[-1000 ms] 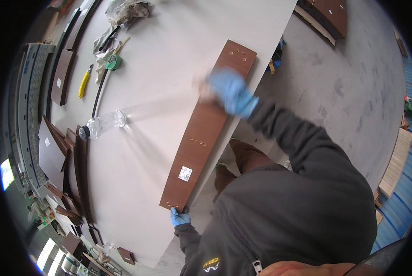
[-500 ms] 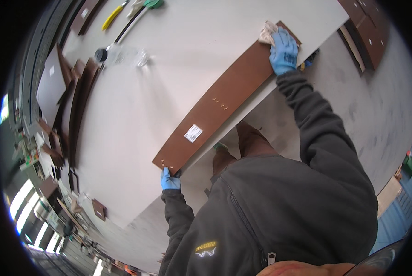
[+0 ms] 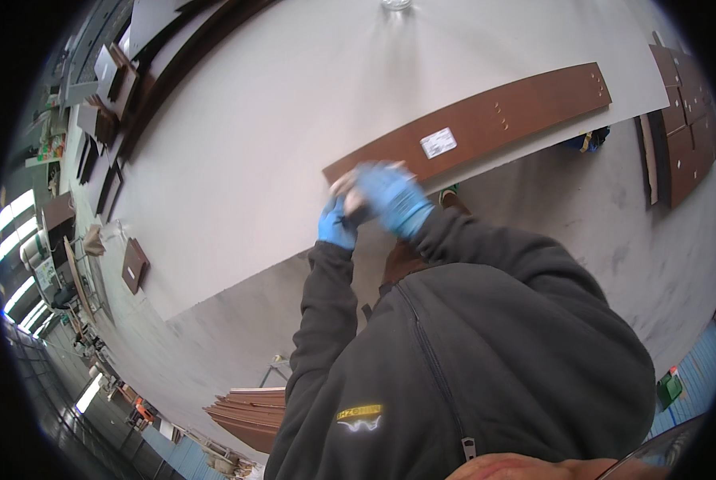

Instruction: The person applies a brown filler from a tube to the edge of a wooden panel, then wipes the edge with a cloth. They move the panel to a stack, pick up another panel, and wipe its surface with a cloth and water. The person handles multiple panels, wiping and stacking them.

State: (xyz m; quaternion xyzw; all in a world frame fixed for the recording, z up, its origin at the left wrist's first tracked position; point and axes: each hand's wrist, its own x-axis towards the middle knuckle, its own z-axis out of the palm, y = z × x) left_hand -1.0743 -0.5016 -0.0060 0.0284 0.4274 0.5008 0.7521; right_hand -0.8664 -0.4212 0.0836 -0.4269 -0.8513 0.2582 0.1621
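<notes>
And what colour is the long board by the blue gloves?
The long board is reddish brown. It shows best in the head view.

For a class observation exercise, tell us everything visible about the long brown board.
The long brown board looks wooden, with a white label and small holes grouped near its middle and right end. It lies flat on the pale table near the edge. The left hand and blurred right hand are at its left end; exact contact is unclear.
</notes>
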